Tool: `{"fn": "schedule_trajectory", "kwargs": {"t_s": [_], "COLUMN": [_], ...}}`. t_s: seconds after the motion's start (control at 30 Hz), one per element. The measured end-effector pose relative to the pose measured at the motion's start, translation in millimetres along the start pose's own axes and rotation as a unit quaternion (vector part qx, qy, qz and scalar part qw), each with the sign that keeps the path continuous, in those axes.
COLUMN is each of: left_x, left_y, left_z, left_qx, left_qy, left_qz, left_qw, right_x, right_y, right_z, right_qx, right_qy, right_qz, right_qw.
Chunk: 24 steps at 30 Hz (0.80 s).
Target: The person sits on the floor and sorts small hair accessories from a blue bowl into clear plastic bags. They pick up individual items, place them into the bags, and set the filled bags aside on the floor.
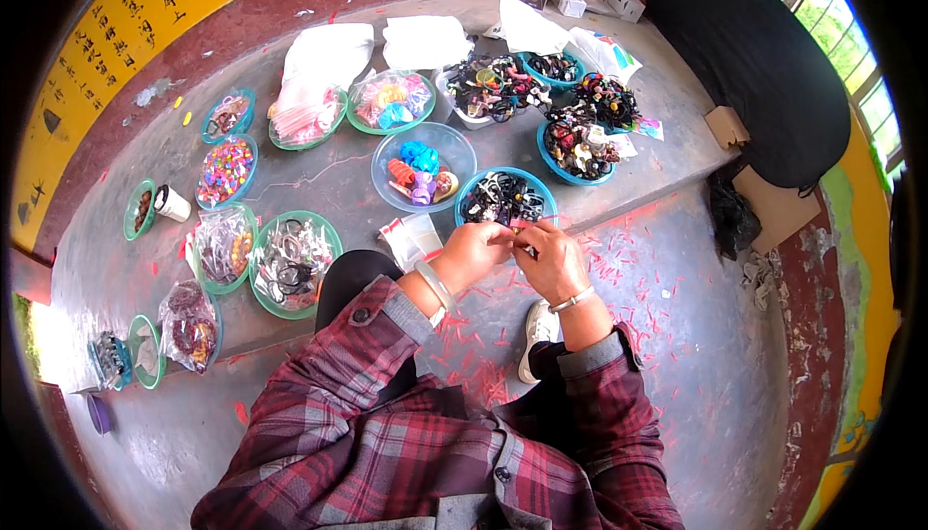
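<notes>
My left hand (472, 257) and my right hand (555, 263) meet in front of me, fingertips pinched together. Something small and reddish shows between them, too small to name. Just beyond the fingers is a blue basin (554, 209) filled with black and white hair ties (501, 198). To its left, a wide clear basin (386, 148) holds scrunchies in blue (420, 155), orange and purple. A small white and clear packet (414, 240) lies beside my left hand.
Around them stand more basins: black hair ties (495, 85), colourful beads (226, 171), bagged pastel pieces (391, 100), bagged items (293, 259). A white cup (173, 203) is at left. Red scraps (474, 356) litter the floor below a step. A black cover (744, 66) and cardboard (773, 211) sit right.
</notes>
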<state>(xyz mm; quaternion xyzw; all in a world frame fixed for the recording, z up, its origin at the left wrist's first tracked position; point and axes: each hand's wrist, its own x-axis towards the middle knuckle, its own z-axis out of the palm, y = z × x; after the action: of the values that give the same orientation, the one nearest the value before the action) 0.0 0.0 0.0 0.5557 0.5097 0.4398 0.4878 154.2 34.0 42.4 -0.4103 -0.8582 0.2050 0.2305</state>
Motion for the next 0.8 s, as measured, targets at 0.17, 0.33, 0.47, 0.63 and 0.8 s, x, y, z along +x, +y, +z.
{"fn": "schedule_trajectory", "kwargs": {"t_s": [0.17, 0.33, 0.47, 0.63, 0.8], "left_x": [2.6, 4.7, 5.3, 5.9, 0.6], "left_y": [-13.4, -17.6, -18.3, -16.2, 2.4], "left_z": [4.4, 5.7, 7.3, 4.6, -3.5], "left_qx": [-0.099, -0.098, -0.104, -0.206, -0.232], "left_qy": [-0.012, -0.04, -0.041, -0.041, -0.01], "left_qz": [-0.001, -0.009, -0.002, -0.036, -0.069], "left_qw": [0.995, 0.994, 0.994, 0.977, 0.97], "right_x": [-1.3, -1.7, -1.6, -4.9, -3.0], "right_y": [1.4, 7.6, 8.2, 11.1, 0.8], "right_z": [3.0, 1.0, 0.7, 10.0, 8.2], "right_qx": [0.027, 0.004, 0.012, -0.014, 0.005], "right_qy": [0.03, -0.002, -0.033, -0.042, -0.026], "right_qz": [-0.022, -0.05, -0.05, -0.035, -0.059], "right_qw": [0.999, 0.999, 0.998, 0.998, 0.998]}}
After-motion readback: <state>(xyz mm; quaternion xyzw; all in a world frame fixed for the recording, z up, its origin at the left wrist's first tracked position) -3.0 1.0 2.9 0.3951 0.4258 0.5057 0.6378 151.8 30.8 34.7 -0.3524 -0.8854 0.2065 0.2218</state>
